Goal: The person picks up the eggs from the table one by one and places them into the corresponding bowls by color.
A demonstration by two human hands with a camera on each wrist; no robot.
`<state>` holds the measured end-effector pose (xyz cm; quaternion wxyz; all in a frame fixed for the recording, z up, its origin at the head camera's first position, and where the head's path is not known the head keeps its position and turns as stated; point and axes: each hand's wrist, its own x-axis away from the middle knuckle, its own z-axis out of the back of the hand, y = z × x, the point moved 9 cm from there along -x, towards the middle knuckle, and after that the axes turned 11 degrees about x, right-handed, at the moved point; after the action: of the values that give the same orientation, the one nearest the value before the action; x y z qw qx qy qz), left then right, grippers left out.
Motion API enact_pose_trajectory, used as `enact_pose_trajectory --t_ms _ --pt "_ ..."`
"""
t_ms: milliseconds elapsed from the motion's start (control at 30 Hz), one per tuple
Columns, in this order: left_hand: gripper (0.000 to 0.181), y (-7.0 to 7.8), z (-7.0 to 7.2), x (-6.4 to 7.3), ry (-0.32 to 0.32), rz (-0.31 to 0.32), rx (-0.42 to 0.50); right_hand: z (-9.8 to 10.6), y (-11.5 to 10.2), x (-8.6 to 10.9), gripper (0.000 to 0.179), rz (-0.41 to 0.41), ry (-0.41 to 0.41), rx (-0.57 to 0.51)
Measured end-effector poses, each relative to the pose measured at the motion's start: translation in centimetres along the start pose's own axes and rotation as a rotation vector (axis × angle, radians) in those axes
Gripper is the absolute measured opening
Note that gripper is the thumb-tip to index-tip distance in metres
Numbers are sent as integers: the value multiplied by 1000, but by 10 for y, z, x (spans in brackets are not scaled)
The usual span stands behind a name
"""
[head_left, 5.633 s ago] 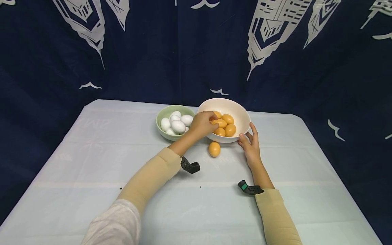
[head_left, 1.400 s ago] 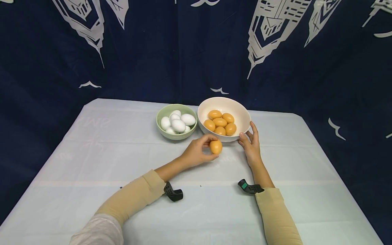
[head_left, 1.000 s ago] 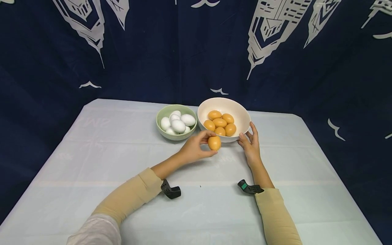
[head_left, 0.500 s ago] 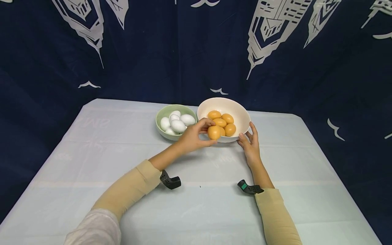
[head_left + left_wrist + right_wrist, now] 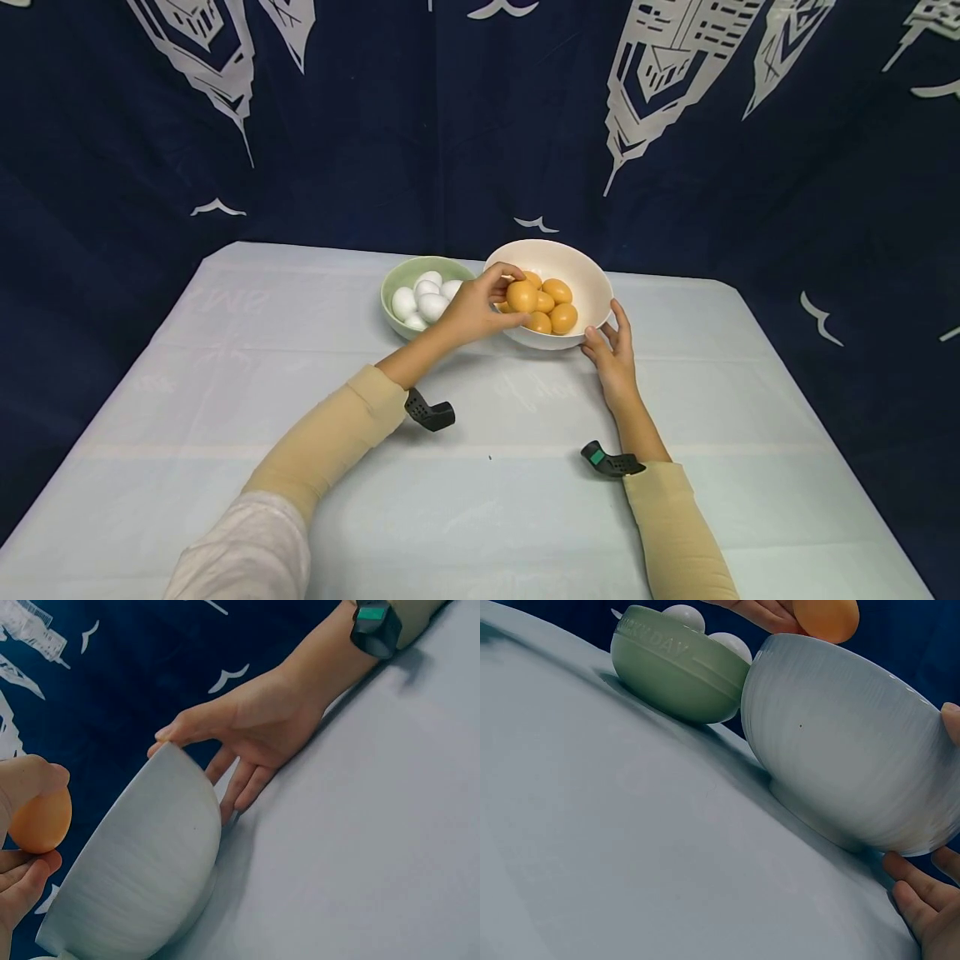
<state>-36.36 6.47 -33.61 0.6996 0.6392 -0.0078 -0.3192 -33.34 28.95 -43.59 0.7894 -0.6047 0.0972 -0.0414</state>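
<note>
My left hand (image 5: 474, 311) pinches a brown egg (image 5: 522, 297) between thumb and fingertips, over the near left part of a large white bowl (image 5: 592, 287). In the left wrist view the egg (image 5: 45, 823) is above the bowl's rim, apart from it. Several other brown eggs (image 5: 564, 318) lie inside this bowl. At its right side my right hand (image 5: 617, 367) holds the bowl, thumb at the rim and fingers against the lower wall. Close by on the left stands a smaller green bowl (image 5: 671, 675) of several white eggs (image 5: 431, 306), partly hidden by my left hand.
Both bowls stand side by side near the far edge of the table, on a pale tablecloth (image 5: 517, 517). A dark blue cloth (image 5: 375, 150) with white prints hangs behind. Each wrist wears a black camera mount (image 5: 431, 410).
Earlier this egg lay on the table in front of the white bowl. My left hand took hold of it, lifted it and carried it over the bowl. The right hand stays put.
</note>
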Motion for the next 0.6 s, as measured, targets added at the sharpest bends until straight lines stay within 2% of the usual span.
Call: enact_pose_trajectory --t_ms 300,600 --pt "50 -6 8 -16 9 45 -39 0 1 -1 71 -2 1 1" --pt "50 -16 8 -29 9 86 -131 0 1 -2 71 2 3 0"
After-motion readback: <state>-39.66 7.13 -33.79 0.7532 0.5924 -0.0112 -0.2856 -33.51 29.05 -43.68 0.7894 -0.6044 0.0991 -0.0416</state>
